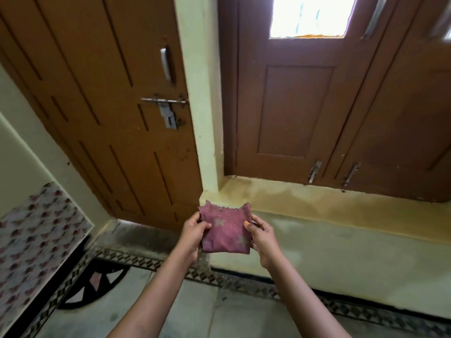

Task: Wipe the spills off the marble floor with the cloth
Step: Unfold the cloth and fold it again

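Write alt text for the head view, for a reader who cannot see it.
A folded pink cloth is held up off the ground, the left hand gripping its left edge and the right hand its right edge. Below is a grey floor with a patterned border; behind stands a brown door.

Both hands (227,236) hold folded cloth (225,230) above floor (219,311).
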A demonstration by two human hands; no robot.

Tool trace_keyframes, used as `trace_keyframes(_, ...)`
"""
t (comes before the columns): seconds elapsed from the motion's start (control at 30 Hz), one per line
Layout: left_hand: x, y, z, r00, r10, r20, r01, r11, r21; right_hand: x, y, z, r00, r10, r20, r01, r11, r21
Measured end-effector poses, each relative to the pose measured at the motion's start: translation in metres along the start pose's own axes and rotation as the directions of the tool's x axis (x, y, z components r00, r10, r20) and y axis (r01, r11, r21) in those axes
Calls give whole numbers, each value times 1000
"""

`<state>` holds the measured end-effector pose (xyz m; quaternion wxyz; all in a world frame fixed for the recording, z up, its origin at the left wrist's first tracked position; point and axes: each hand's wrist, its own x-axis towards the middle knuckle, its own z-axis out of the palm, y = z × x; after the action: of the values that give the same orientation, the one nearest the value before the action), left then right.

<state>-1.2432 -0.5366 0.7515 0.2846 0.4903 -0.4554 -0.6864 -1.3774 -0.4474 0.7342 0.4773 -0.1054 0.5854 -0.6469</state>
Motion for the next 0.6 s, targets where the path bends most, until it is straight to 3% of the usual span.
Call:
trace_keyframes(0.23, 64, 26, 85, 1000, 1, 10, -1, 1000, -1, 77, -60, -44, 999, -40, -2, 40, 999, -26)
trace_keyframes(0.6, 184, 39, 114, 1000, 22, 14, -24, 992, 123, 195, -70, -40, 998, -4, -67, -2, 996, -85)
